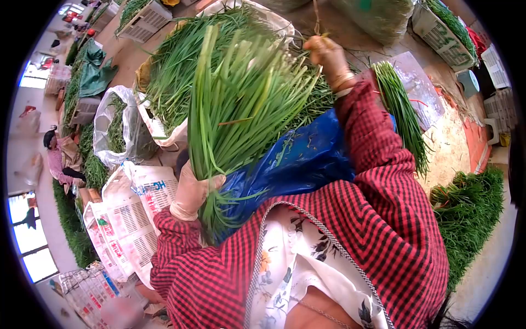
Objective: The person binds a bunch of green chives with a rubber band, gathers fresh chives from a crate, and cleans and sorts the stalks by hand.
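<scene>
My gloved left hand is closed round the lower part of a large bunch of long green stalks, which fans upward and to the right. Below the bunch, a blue plastic sheet covers my lap. My gloved right hand is raised beyond the stalk ends, its fingers closed together near a thin strand; what they hold is too small to name. A heap of loose stalks lies behind the bunch. To the right, a neat bundle rests across the edge of a board.
White crates of greens stand at the back left, another crate at the back right. A clear plastic bag and folded white sacks are left. Cut greens pile up at right. A person sits far left.
</scene>
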### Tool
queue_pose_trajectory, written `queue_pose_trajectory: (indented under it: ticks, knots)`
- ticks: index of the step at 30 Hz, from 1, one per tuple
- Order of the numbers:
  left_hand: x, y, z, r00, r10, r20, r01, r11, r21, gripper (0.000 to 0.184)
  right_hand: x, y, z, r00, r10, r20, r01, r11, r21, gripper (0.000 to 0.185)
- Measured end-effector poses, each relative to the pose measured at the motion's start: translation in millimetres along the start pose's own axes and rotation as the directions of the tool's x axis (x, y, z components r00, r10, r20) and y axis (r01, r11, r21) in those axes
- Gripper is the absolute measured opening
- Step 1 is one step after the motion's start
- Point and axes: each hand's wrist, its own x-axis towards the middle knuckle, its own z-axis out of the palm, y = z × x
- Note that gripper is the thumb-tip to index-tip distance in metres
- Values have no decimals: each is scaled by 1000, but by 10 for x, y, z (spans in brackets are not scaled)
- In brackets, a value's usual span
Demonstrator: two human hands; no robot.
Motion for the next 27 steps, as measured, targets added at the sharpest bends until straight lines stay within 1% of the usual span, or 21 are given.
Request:
queue_pose_trajectory:
  ticks: [1,2,3,5,6,7,9,11,13,14,15,17,18,19,21,23,25,27]
  knots:
    - [-44,-29,-26,999,-19,-47,20,999,29,44,-15,-155,-128,979,181,-90,-177,983,50,28]
    - [-79,-48,-15,992,-19,-123,23,999,29,40,19,-183,-257,960,231,-161,-221,972,76,27]
    - [-85,-62,-16,992,-23,-126,28,999,33,40,54,-124,-434,954,241,-179,-225,969,105,26]
    - [-54,-116,-12,981,43,-191,-32,998,61,39,-44,-234,-443,981,171,-94,-170,985,16,24]
    - [-18,-144,-5,975,-12,-220,23,999,49,39,-159,-323,-289,989,149,24,-150,988,37,27]
    - [28,-177,18,978,-12,-210,25,998,60,39,-297,-434,-37,984,119,135,-129,990,61,31]
    - [135,-245,105,973,80,-216,-83,997,-2,39,-583,-641,391,914,171,367,-189,982,15,42]
    - [186,-247,202,974,76,-214,-82,996,-19,39,-673,-557,651,822,363,439,-342,931,-128,49]
    - [210,-274,264,978,69,-197,-87,993,-83,40,-734,-525,763,772,449,450,-401,893,-202,49]
    - [219,-315,273,980,36,-195,-55,994,-94,40,-738,-471,769,769,419,483,-394,905,-157,40]
    - [222,-307,267,981,35,-193,-54,994,-92,40,-758,-428,757,770,419,481,-395,905,-156,40]
    - [210,-309,260,985,-79,-152,57,988,-146,41,-805,-341,709,783,433,447,-461,886,-51,31]
    - [207,-320,258,985,-82,-152,59,987,-146,41,-816,-312,688,784,441,438,-472,880,-40,22]
    - [207,-338,262,988,-66,-137,50,992,-118,42,-826,-318,667,783,443,436,-475,879,-39,22]
    - [223,-328,281,992,-53,-116,43,995,-92,42,-830,-318,607,800,432,416,-509,856,91,18]
    - [223,-276,299,995,-42,-94,34,996,-79,43,-803,-320,487,883,335,329,-443,828,344,19]
    - [204,-337,188,995,-64,-77,56,993,-102,43,-584,-138,279,940,240,243,-336,777,532,19]
    - [154,-372,99,989,-133,-63,133,991,-9,42,-373,-64,34,973,92,210,-213,701,680,19]
